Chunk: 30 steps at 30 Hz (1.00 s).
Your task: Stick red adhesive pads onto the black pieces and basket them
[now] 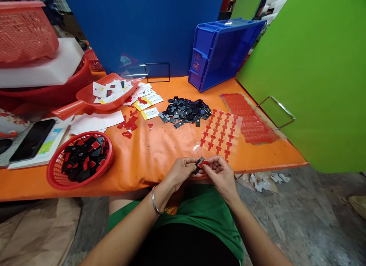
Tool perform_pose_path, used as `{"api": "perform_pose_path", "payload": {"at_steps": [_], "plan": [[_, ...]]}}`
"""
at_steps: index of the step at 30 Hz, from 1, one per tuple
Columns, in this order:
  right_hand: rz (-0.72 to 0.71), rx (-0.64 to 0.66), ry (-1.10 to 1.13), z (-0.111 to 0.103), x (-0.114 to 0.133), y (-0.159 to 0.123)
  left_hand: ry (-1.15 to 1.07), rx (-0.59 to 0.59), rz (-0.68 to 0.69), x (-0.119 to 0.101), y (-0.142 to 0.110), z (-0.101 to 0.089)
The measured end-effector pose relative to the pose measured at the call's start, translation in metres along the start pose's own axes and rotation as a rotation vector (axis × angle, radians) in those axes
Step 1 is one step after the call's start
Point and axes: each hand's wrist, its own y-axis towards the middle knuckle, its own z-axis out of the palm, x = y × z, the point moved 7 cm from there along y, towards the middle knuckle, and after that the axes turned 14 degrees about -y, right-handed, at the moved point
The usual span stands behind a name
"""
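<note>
My left hand [183, 170] pinches a small flat black piece [197, 166] above the table's front edge. Against that piece, my right hand [221, 172] holds a red T-shaped sticker [203, 163] between thumb and finger. Just beyond my hands lies a clear sheet [221, 133] with rows of red T-shaped stickers. Further back is a heap of black pieces [187, 110], some with grey T-shaped areas. At the left, a red basket [110, 159] holds many black pieces with red stickers on them.
A red dustpan [70, 109] with paper scraps lies at the back left, near loose red stickers [130, 123]. A phone [32, 140] rests at far left. A blue crate [197, 65] stands on its side behind. More red sheets [248, 119] lie right, beside a green panel [314, 86].
</note>
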Motion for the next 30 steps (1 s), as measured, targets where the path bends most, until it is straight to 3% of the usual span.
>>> {"api": "perform_pose_path", "payload": {"at_steps": [30], "plan": [[0.033,-0.063,0.027,0.0048,-0.0082,-0.004,-0.022,0.031,-0.01,0.0019,0.001,-0.0015]]}}
